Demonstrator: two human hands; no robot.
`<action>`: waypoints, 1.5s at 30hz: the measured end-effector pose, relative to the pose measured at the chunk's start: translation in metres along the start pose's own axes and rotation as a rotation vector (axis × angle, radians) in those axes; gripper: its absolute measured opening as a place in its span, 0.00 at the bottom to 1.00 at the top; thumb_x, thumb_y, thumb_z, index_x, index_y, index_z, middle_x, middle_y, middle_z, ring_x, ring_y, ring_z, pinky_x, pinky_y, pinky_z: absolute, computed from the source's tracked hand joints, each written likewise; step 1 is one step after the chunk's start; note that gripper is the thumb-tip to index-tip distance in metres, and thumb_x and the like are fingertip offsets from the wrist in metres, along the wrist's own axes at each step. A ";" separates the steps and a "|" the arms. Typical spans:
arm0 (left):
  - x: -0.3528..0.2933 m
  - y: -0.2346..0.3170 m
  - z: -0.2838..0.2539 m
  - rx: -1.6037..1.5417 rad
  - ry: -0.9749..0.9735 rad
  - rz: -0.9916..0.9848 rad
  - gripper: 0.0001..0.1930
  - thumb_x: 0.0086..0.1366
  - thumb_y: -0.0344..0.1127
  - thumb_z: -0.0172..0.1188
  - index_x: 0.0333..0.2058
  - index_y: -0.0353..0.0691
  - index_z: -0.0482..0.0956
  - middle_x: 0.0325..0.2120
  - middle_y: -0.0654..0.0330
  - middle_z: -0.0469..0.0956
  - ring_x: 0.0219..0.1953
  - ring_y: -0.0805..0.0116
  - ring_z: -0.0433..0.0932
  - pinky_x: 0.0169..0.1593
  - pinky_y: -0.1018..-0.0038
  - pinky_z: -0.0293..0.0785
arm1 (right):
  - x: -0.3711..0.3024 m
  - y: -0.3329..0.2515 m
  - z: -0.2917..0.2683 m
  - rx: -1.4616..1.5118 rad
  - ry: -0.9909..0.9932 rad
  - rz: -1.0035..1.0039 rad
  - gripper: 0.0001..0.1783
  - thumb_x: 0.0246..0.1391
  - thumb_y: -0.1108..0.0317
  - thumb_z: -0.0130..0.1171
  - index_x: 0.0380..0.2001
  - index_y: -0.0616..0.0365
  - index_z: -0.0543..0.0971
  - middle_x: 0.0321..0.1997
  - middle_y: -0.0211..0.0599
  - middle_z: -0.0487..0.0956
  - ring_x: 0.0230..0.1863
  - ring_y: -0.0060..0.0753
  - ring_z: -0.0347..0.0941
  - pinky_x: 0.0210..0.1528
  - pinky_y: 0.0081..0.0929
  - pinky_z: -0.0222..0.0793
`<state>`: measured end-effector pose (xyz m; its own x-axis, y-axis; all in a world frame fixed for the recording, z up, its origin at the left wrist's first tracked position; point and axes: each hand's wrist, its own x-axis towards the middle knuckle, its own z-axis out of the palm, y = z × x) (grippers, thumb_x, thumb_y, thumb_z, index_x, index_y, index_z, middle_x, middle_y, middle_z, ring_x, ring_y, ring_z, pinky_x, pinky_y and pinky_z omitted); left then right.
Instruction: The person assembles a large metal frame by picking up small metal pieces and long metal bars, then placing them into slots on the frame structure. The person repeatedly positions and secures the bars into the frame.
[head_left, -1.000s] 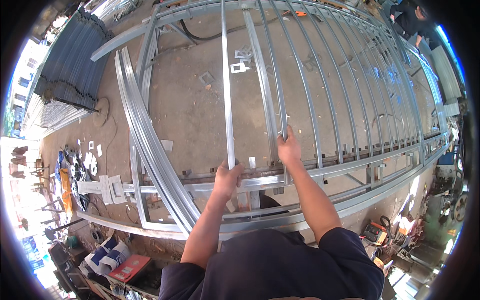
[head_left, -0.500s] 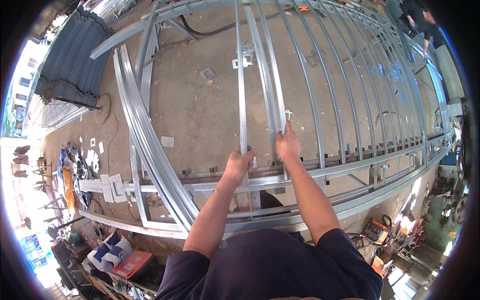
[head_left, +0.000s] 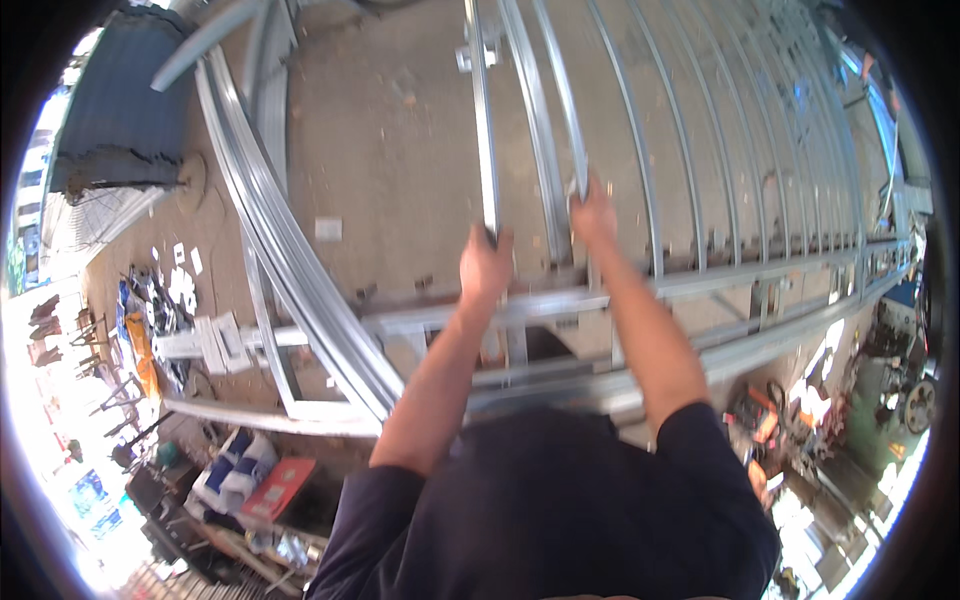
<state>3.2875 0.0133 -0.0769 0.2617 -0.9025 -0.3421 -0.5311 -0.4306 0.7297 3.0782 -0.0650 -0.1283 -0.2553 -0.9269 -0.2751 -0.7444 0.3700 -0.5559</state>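
Note:
My left hand (head_left: 486,262) is closed around the near end of a long silvery metal tube (head_left: 484,130), which runs away from me over the floor. Slightly farther out and to the right, my right hand (head_left: 594,212) grips a second such tube (head_left: 569,100), its fingers wrapped about it. Between the two lies a wider metal bar (head_left: 535,120) that neither hand touches. Both hands are a little blurred, above the near rail (head_left: 560,305) of a large metal frame.
Parallel bars (head_left: 640,140) span the frame to the right. A bundle of metal profiles (head_left: 275,225) lies aslant at left, near stacked corrugated sheets (head_left: 120,100). A red board (head_left: 280,487) is at lower left. Tools and a wheel (head_left: 920,405) stand at lower right.
The whole view has shifted, so the frame sits higher in the picture. Both hands have moved slightly farther forward, still holding the same tubes.

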 end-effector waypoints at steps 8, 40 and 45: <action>0.026 -0.001 0.015 0.116 -0.128 -0.027 0.34 0.69 0.55 0.59 0.63 0.33 0.71 0.38 0.43 0.84 0.46 0.43 0.84 0.50 0.54 0.77 | 0.017 0.002 -0.033 -0.343 -0.193 0.001 0.31 0.65 0.50 0.51 0.65 0.55 0.65 0.54 0.57 0.82 0.57 0.61 0.79 0.59 0.56 0.71; -0.152 -0.166 -0.194 0.077 0.519 -0.075 0.16 0.69 0.36 0.62 0.50 0.33 0.82 0.35 0.50 0.83 0.38 0.57 0.83 0.46 0.64 0.78 | -0.230 -0.195 0.141 -0.046 -0.531 -0.762 0.31 0.63 0.45 0.62 0.55 0.63 0.81 0.53 0.53 0.82 0.59 0.56 0.77 0.62 0.49 0.71; -0.181 -0.197 -0.205 -0.144 0.455 -0.109 0.15 0.70 0.35 0.62 0.51 0.35 0.82 0.34 0.51 0.83 0.35 0.59 0.82 0.41 0.65 0.79 | -0.251 -0.234 0.196 -0.200 -0.594 -0.527 0.36 0.53 0.39 0.69 0.44 0.66 0.84 0.46 0.53 0.84 0.50 0.57 0.81 0.54 0.47 0.76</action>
<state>3.5096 0.2635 -0.0372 0.6522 -0.7429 -0.1509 -0.3728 -0.4876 0.7895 3.4372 0.0939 -0.0829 0.4866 -0.7671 -0.4181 -0.7857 -0.1750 -0.5933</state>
